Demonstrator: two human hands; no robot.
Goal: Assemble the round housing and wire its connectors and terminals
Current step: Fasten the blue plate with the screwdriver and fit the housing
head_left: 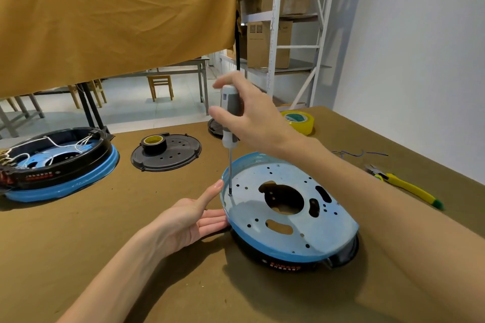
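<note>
A round black housing (286, 263) lies on the table with a blue film-covered metal plate (262, 214) full of holes on top. My right hand (252, 115) grips a grey and white screwdriver (230, 115) upright, its tip set in a hole near the plate's left rim. My left hand (194, 217) lies palm up with straight fingers against the plate's left edge. A second housing (61, 162) with white wires inside sits at the far left.
A black round cover (178, 155) carries a roll of black tape (154, 142). A yellow tape roll (301, 120) stands at the back right. Yellow-handled pliers (404, 186) and loose wires (359, 153) lie on the right. The table ends at the far edge.
</note>
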